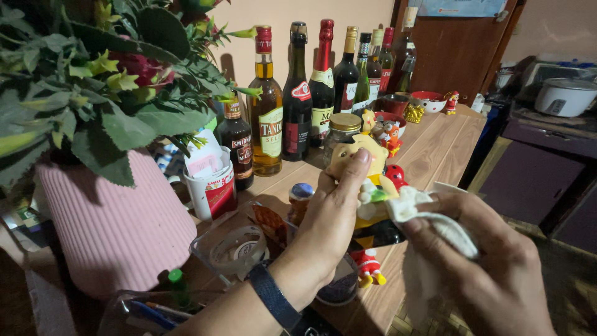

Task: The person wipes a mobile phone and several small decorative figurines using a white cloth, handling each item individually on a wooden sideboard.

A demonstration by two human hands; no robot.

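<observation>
Left hand (333, 214) clamps the yellow figurine (364, 163) above the wooden counter (444, 149), right hand (491, 267) pinching a white cloth (413, 205) against it (advisable: light strokes, firm grip, bottles (298, 93) close behind).

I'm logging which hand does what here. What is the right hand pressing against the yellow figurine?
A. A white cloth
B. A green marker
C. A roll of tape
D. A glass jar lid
A: the right hand grips a bunched white cloth against the yellow figurine, which the left hand holds upright.
</observation>
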